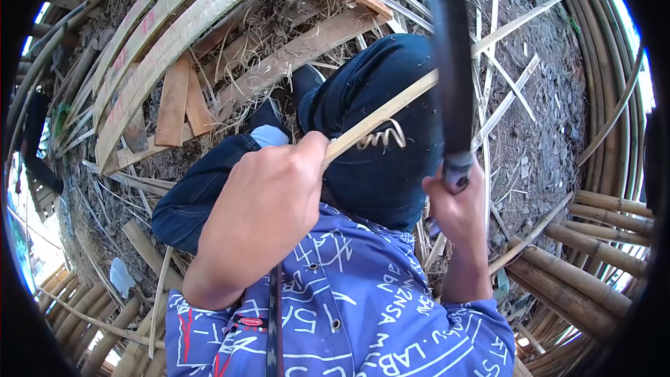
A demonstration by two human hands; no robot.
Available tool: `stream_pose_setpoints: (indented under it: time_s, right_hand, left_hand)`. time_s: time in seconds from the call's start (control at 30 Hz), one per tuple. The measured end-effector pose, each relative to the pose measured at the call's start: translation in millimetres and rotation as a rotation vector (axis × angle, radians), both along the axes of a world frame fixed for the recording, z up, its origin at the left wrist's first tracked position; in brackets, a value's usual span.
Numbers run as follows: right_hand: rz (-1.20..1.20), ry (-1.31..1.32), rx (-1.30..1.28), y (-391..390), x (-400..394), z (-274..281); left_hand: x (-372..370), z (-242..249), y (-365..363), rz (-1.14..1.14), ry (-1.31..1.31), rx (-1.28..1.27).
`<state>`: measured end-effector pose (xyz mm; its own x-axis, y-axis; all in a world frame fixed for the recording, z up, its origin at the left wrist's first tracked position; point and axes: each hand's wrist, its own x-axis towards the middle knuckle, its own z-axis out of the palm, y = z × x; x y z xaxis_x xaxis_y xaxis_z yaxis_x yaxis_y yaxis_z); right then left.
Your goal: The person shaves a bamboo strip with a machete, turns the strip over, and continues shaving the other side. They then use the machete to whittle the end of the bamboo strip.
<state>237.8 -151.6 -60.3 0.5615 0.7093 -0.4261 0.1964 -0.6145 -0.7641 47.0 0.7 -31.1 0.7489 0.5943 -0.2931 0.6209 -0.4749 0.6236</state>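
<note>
My left hand (269, 199) is closed around a thin pale bamboo strip (412, 94) that runs up and to the right across my lap. A curled shaving (382, 136) hangs from the strip just past my fingers. My right hand (457, 206) grips the handle of a long dark blade (447, 56), which stands up across the strip. Below both hands are my knee under dark cloth (380, 167) and my blue printed shirt (363, 307).
Wooden planks (174, 101) and curved bamboo slats (160, 35) lie on the dirt ahead. Bamboo poles (586, 272) are stacked at the right and lower left. Thin strips and shavings (513, 91) litter the ground.
</note>
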Motion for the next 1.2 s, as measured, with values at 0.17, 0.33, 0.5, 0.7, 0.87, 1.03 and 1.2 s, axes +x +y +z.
stream_pose_setpoints:
  time_s: [0.17,0.33,0.5,0.7,0.87,1.03,1.2]
  right_hand:
    - [0.243,0.038,0.121,-7.3,-24.7,-6.0]
    - [-0.054,0.004,0.100,2.3,-0.2,-1.7]
    - [-0.087,0.043,0.101,0.3,1.3,-3.7]
    - [-0.093,-0.119,0.088,11.3,31.4,-0.1]
    - [0.100,-0.081,0.026,-8.5,11.0,10.6]
    - [-0.081,-0.240,0.022,4.0,46.5,7.0]
    - [-0.071,-0.142,0.062,3.3,37.6,5.4]
  left_hand:
    - [0.9,-1.8,3.8,-0.012,0.006,-0.024]
    - [0.1,0.6,3.1,-0.001,-0.006,-0.014]
    - [0.2,-0.5,4.9,-0.003,-0.023,-0.040]
    - [-1.1,2.8,-2.2,-0.002,-0.079,0.045]
    - [2.6,5.6,-2.5,0.008,-0.077,0.050]
    - [0.4,3.1,-2.5,-0.005,-0.050,0.092]
    - [-1.1,12.0,0.9,0.012,0.011,0.021]
